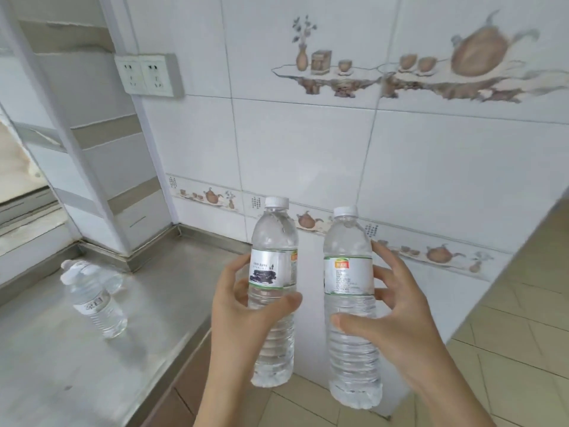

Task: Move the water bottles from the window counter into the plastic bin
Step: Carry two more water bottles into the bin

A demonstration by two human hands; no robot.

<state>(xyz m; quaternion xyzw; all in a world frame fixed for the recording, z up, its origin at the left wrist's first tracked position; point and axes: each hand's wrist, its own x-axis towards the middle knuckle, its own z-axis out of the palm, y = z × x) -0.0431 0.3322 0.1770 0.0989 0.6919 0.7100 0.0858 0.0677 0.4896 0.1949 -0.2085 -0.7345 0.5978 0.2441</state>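
My left hand [243,315] grips a clear water bottle [274,238] with a white cap and a silver label, held upright in the air past the counter's edge. My right hand [397,315] grips a second clear water bottle [348,362] with a white cap and a green-edged label, upright beside the first. Two more bottles stay on the steel counter [61,359] at the left: one upright bottle [95,300] and a blurred bottle [110,277] just behind it. The plastic bin is not in view.
A white tiled wall [338,149] with teapot pictures stands straight ahead. A double wall socket [147,75] sits on the wall corner. The window frame [27,192] is at the far left. Beige floor tiles [508,349] lie at the lower right.
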